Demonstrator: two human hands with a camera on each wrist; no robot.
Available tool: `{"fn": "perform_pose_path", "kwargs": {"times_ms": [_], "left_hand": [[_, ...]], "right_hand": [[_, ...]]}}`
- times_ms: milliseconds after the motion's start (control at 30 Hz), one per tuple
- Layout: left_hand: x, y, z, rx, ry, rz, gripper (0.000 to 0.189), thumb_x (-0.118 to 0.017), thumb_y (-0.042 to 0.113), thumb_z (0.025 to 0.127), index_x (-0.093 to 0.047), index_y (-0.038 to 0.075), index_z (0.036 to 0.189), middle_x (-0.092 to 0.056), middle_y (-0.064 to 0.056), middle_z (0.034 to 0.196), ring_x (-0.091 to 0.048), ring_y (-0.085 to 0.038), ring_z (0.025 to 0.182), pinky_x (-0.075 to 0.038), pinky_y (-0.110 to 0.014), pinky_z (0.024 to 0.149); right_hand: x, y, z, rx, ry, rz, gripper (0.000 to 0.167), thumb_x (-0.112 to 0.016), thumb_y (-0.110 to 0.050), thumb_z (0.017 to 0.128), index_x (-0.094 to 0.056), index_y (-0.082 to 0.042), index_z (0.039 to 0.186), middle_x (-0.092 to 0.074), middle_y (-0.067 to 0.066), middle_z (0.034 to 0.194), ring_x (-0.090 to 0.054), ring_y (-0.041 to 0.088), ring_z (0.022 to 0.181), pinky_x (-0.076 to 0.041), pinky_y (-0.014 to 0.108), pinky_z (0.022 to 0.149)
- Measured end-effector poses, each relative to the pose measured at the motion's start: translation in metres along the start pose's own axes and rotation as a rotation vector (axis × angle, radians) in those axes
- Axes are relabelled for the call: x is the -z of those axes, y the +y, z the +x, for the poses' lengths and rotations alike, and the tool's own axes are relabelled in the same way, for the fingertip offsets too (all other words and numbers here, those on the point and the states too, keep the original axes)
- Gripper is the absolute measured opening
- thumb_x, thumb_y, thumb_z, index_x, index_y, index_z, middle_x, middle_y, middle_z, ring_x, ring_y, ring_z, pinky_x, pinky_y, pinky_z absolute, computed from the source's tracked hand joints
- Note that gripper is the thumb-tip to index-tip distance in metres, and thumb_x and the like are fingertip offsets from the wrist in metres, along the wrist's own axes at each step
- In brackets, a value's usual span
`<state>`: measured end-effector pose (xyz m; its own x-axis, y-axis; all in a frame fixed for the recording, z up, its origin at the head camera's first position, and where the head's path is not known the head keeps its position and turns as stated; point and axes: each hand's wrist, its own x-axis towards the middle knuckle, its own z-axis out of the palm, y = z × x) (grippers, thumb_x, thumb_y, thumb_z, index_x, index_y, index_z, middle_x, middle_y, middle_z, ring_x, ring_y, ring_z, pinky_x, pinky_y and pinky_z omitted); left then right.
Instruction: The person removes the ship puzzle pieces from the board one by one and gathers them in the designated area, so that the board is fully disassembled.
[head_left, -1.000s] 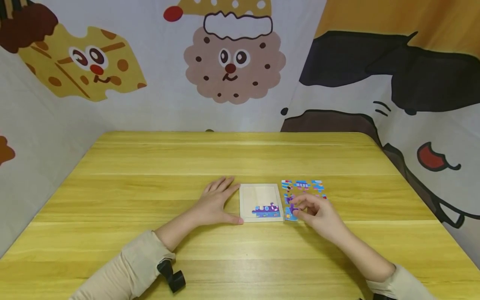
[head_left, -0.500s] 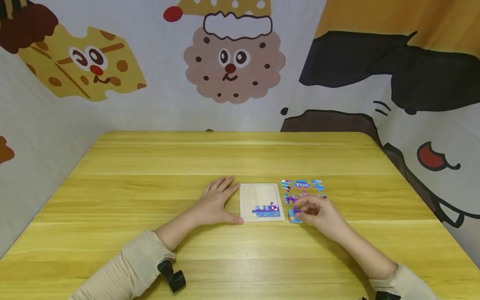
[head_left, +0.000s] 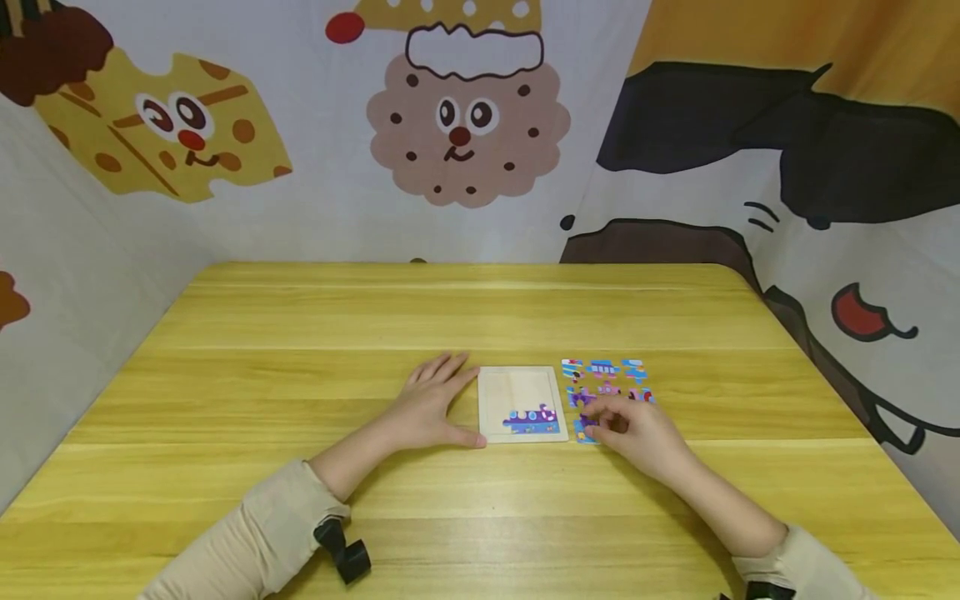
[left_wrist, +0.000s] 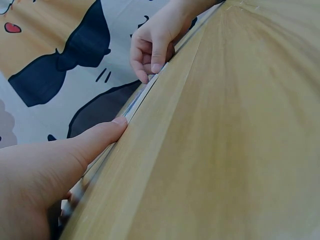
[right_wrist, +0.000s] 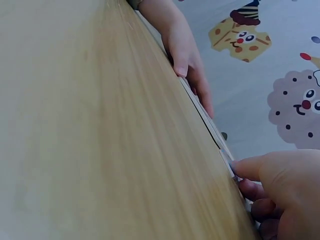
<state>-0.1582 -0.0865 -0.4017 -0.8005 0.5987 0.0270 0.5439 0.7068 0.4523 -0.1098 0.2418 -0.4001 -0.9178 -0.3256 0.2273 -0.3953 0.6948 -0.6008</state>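
Note:
A pale wooden puzzle tray (head_left: 513, 387) lies flat on the table, with a few joined purple and blue puzzle pieces (head_left: 532, 423) in its lower right. My left hand (head_left: 431, 414) is spread along the tray's left side, thumb at the near corner and index finger at the far one. To the right of the tray, my right hand (head_left: 633, 429) pinches a blue and purple puzzle piece (head_left: 582, 433) between thumb and bent fingers, low at the table. In the right wrist view, the thumb (right_wrist: 250, 167) presses at this piece's edge. The fingers partly cover the piece.
Several loose puzzle pieces (head_left: 602, 367) lie in rows right of the tray, some partly behind my right hand. The wooden table (head_left: 480, 517) runs back to a cartoon-printed cloth (head_left: 315, 225). A black strap (head_left: 343, 552) hangs at the left sleeve.
My right hand slid the piece rightward, away from the tray edge, then slightly back to the left and away from me. The left hand and tray have stayed nearly in place.

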Motion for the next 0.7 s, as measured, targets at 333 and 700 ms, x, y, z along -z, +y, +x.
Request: {"fn": "perform_pose_path", "kwargs": {"times_ms": [333,700], "left_hand": [[-0.001,-0.001,0.0,0.001,-0.002,0.003,0.108,-0.066,0.072,0.071,-0.027,0.012,0.152,-0.011,-0.011,0.159,-0.004,-0.033,0.144,-0.004,-0.056,0.111],[-0.001,-0.001,0.0,0.009,-0.003,0.002,0.108,-0.067,0.072,0.071,-0.027,0.014,0.153,-0.011,-0.01,0.159,-0.004,-0.032,0.144,-0.004,-0.056,0.111]], "right_hand": [[0.0,-0.001,0.0,0.018,0.005,0.005,0.016,-0.078,-0.007,0.08,-0.072,-0.014,0.093,-0.055,-0.012,0.07,-0.049,0.006,0.061,-0.042,0.023,0.053],[-0.004,-0.018,0.008,0.004,0.026,0.1,0.019,-0.077,-0.008,0.081,-0.072,-0.009,0.099,-0.059,-0.008,0.076,-0.042,0.006,0.052,-0.036,0.022,0.045]]}}
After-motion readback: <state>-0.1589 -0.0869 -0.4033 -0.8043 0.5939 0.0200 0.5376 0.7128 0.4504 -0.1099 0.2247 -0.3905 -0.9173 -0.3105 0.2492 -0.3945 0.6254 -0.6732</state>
